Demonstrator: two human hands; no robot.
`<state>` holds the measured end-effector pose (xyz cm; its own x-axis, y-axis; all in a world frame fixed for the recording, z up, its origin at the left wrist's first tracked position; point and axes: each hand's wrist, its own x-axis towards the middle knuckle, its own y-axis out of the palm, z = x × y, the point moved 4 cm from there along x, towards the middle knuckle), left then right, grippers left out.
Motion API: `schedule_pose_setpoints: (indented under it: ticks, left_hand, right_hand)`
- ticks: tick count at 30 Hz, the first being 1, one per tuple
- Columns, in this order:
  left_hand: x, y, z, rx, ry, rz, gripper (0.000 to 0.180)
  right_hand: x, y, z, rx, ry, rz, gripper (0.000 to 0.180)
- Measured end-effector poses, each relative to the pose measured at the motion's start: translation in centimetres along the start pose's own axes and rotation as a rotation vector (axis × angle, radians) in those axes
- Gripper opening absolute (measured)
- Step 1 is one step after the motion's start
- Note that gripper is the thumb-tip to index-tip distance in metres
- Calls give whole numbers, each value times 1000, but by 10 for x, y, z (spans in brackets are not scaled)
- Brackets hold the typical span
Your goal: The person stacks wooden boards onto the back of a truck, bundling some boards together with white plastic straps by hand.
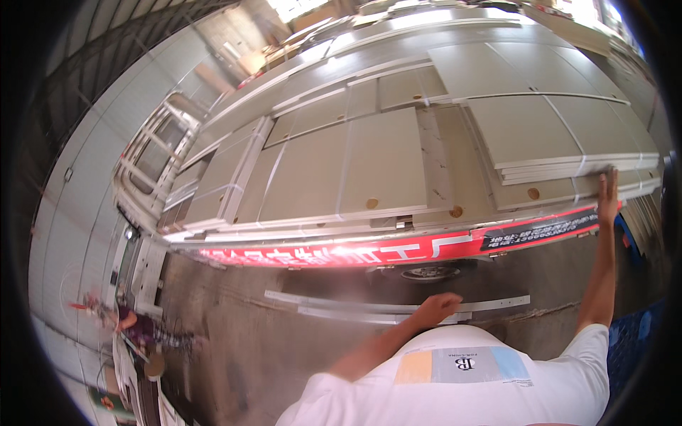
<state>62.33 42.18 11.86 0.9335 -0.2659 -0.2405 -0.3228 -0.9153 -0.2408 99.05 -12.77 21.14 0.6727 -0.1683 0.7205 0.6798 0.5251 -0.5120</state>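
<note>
My right hand [609, 190] reaches forward at the far right. Its stretched fingers rest against the front edge of a stack of grey-beige panels [533, 128] bound with a white strap. Beneath this stack lies another panel [568, 189] with a round brown spot on it. In front of my torso, my left hand [439, 309] is curled into a loose fist, apart from the load, with nothing seen in it. Panels [355, 167], strapped in bundles, lie flat on the bed of a truck, whose red side board [341, 250] runs along the near edge.
The truck's cab frame [153, 153] rises at the left. Below the bed show a wheel [430, 272] and pale strips [490, 305] on the concrete floor [241, 341]. Another person [131, 323] is at the lower left. Blue material [636, 334] stands beside my right arm.
</note>
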Motion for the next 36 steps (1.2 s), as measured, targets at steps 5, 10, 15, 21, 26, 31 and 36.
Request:
schedule_pose_setpoints:
  ticks: [5, 10, 15, 21, 26, 31, 36]
  left_hand:
    - [-88, -1, 148, -107, -253, 54, 33]
    - [-83, -20, 133, 44, -231, 365, 36]
    - [-92, -29, 142, 468, 36, 842, 36]
    - [-106, -5, 212, 607, 132, 1279, 40]
    - [-155, 88, 239, 732, 349, 1511, 39]
    - [-352, 176, 123, 721, 258, 1699, 35]
    - [-490, 249, 152, 870, 246, 1799, 35]
  right_hand:
    - [-233, -23, 200, 573, 176, 182, 57]
    - [-671, -32, 207, 828, 1400, 600, 55]
    - [-930, -160, 379, 559, 1914, 862, 66]
    - [-949, -273, 628, 659, 2318, 162, 94]
    - [-972, -256, 740, 518, 2325, -506, 89]
    - [-1043, -270, 839, 861, 2364, -815, 87]
    - [-1156, -272, 902, 726, 2266, -1218, 74]
